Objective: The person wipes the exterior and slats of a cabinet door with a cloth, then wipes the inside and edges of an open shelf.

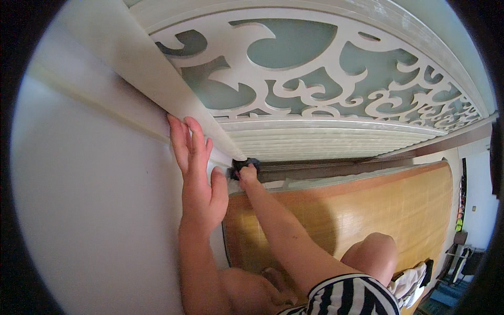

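My right hand (248,176) grips a dark, bunched cloth (238,167) at the lower left corner of a white carved panel (236,45). The cloth touches the foot of the panel's upright frame post (177,88); part of it is hidden behind my fingers. My left hand (201,185) is raised beside the post, holding nothing. Its fingers are extended and spread a little, with the tips at the post's edge near the white wall (98,189). Whether the palm rests on the wall I cannot tell.
Under my knees lies a bed with a woven sleeping mat (378,197) edged in orange-brown. A narrow dark gap (307,169) runs between bed and panel. Louvred slats (323,139) form the panel's lower part. Crumpled clothes (411,281) lie at the mat's right edge.
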A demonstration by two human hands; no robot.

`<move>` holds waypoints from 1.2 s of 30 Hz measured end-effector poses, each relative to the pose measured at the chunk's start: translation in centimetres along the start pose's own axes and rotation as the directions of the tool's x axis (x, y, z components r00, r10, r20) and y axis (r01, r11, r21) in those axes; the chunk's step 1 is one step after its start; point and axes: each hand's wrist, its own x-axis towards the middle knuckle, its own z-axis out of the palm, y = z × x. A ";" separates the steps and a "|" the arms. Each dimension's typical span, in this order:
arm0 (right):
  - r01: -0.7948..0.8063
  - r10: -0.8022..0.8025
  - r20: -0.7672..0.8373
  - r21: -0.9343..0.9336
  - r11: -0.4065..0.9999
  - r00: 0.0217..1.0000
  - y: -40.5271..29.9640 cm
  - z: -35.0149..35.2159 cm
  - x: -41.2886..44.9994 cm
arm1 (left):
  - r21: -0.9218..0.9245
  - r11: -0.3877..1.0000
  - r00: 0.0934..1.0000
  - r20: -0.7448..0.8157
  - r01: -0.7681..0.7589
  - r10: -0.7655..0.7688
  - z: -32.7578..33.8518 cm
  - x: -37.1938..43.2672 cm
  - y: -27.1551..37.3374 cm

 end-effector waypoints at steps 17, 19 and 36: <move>0.365 -0.345 0.229 -0.837 0.408 0.910 -7.5 1.6 -9.3 | 0.179 0.984 1.000 0.003 -0.020 0.020 -0.9 0.0 0.7; 0.676 -0.731 0.342 -0.704 0.217 0.591 -6.3 0.8 -11.2 | 0.168 0.986 1.000 0.003 0.015 -0.016 -0.7 -0.3 0.6; 0.628 -0.740 0.193 -0.685 0.368 0.645 -6.7 -1.3 -6.7 | 0.168 0.986 1.000 0.027 -0.005 0.001 0.3 0.4 0.7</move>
